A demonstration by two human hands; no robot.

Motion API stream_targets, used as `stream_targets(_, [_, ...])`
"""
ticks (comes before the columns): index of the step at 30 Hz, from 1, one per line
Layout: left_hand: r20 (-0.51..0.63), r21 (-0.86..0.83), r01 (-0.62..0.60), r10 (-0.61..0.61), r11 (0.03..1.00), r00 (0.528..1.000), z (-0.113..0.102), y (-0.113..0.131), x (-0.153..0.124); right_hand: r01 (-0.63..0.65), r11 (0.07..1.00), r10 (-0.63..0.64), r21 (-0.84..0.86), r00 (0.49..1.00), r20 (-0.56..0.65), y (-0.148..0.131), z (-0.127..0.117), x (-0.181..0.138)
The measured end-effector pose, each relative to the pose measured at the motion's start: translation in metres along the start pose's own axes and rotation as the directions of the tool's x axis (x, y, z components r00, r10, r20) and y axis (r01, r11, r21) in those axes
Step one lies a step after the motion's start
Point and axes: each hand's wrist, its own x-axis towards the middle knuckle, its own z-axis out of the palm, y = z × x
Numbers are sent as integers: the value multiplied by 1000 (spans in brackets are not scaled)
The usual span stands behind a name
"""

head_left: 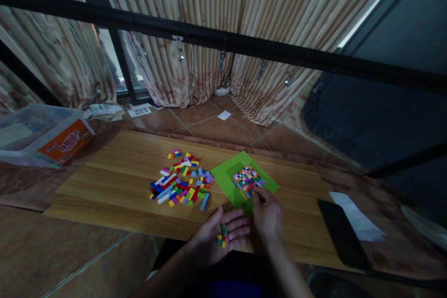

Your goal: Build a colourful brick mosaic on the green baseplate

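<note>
My left hand (218,235) is turned palm up with its fingers spread. It holds several small building bricks (221,236), green, yellow and red, loose in the palm. My right hand (268,214) is closed in a pinch at the near right edge of a multicoloured brick build (248,178). Whatever sits between those fingertips is hidden. The build stands on a green baseplate (223,173), which lies at an angle on the wooden table (115,177). Left of the plate spreads a pile of loose building bricks (181,186) in many colours and lengths.
A black phone-like slab (344,235) and a white paper (356,216) lie at the right. At the far left stands a clear plastic bin (38,125) with an orange label. A dark metal bar (209,39) crosses before striped curtains (209,0).
</note>
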Motion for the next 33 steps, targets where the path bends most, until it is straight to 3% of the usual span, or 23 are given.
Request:
stream_targets(7, [-12,-4,12,-12,1000,1000,-1,0,0,70,997,-69,27,997,-39,0,-2,-2])
stream_targets(15, [-9,36,18,-17,999,1000,-4,-1,0,167,983,-172,-79,983,-59,7,6,-3])
stream_targets(28, [19,41,31,-32,999,999,-11,-1,4,147,989,-147,-20,989,-32,12,3,-5])
stream_targets(33, [32,42,36,-38,998,999,-14,0,5,149,986,-148,73,989,-16,20,4,-8])
